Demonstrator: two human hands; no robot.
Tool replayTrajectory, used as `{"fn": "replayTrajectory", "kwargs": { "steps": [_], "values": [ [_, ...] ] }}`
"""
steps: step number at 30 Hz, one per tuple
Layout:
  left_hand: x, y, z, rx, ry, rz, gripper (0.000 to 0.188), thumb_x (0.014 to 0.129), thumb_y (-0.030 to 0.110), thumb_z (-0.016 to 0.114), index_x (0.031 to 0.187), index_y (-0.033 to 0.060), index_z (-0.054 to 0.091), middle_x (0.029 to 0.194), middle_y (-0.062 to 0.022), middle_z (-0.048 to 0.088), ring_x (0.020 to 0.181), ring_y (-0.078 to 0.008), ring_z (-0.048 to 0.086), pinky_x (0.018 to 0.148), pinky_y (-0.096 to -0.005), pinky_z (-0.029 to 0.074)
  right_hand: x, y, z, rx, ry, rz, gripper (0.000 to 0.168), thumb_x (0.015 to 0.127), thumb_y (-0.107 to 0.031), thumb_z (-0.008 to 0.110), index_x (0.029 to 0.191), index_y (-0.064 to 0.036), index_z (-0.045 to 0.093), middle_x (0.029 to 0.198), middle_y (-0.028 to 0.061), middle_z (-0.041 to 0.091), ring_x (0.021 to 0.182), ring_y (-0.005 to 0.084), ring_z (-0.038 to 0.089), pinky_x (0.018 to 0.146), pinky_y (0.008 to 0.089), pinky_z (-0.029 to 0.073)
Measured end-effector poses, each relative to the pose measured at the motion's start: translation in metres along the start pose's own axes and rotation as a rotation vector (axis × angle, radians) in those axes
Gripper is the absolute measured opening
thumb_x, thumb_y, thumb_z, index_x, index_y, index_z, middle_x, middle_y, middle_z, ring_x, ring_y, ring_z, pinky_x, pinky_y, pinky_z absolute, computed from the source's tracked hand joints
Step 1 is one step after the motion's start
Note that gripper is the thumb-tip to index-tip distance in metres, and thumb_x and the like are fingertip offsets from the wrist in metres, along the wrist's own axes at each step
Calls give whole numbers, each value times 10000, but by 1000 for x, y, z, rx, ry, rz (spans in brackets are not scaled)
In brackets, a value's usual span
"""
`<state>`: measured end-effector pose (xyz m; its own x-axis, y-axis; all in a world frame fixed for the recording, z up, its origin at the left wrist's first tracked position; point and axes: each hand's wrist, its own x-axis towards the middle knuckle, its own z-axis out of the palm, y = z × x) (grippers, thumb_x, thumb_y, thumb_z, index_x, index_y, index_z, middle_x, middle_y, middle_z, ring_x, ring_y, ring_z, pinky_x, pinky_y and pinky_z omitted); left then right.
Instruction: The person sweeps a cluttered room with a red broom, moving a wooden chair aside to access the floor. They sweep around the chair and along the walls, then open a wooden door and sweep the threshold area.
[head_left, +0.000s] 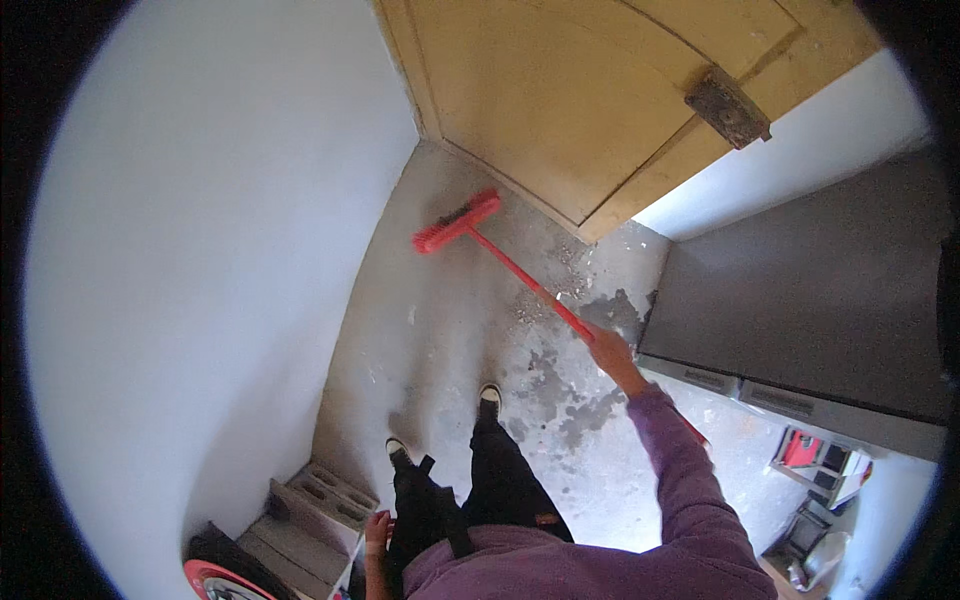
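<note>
My right hand (611, 352) grips the red handle of a push broom (517, 270), its arm stretched forward. The broom's red head (457, 221), slightly blurred, is on the concrete floor (442, 315) between the white wall and a yellow wooden door. A small heap of debris (551, 296) lies beside and under the handle, to the right of the head. My left hand (379, 529) hangs low by my left leg, near a hollow concrete block (330, 495). Its fingers look curled, but whether they hold anything is unclear.
The yellow door (540, 112) carries a rusty rim lock (727, 109). A grey refrigerator (795, 300) stands on the right, with a small rack (821, 465) beyond it. Dark patches (577, 409) mark the floor. A red-rimmed round object (225, 581) sits at lower left.
</note>
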<state>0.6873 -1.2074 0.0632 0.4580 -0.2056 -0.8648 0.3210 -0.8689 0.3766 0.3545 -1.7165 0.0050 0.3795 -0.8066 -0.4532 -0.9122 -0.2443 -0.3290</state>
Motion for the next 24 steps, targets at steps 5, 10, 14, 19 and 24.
{"fn": "replayTrajectory", "kwargs": {
  "steps": [5,10,14,19,24],
  "values": [
    [-9,11,-37,21,20,-152,276,835,266,493,999,45,492,727,-66,578,565,-144,536,450,-270,409,98,-14,56,167,237,-23,278,795,-265,425,1016,-153,551,765,117,607,711,327,588,630,452,466],
    [3,37,-45,165,16,-174,297,828,267,503,1014,36,492,751,-78,578,590,-156,547,479,-277,425,50,30,71,214,125,135,338,807,-281,459,1141,-228,473,799,117,606,747,334,579,650,445,461],
    [34,53,-32,220,-17,-94,324,820,273,516,1032,27,499,772,-80,579,611,-156,552,501,-278,434,-39,84,69,144,-18,350,325,820,-283,439,1145,-292,454,830,112,606,759,310,589,661,434,475],
    [81,87,-17,354,-214,278,337,823,281,515,1053,35,506,788,-70,580,626,-145,556,516,-269,437,-137,106,73,171,-28,526,329,818,-316,459,1144,-272,457,841,127,604,790,310,582,661,434,469],
    [103,157,23,371,-326,249,338,824,293,517,1062,54,501,818,-72,579,641,-150,568,522,-268,451,-204,89,81,252,117,575,331,813,-304,479,1131,-214,478,780,150,601,735,331,580,611,444,459]
  ]
}}
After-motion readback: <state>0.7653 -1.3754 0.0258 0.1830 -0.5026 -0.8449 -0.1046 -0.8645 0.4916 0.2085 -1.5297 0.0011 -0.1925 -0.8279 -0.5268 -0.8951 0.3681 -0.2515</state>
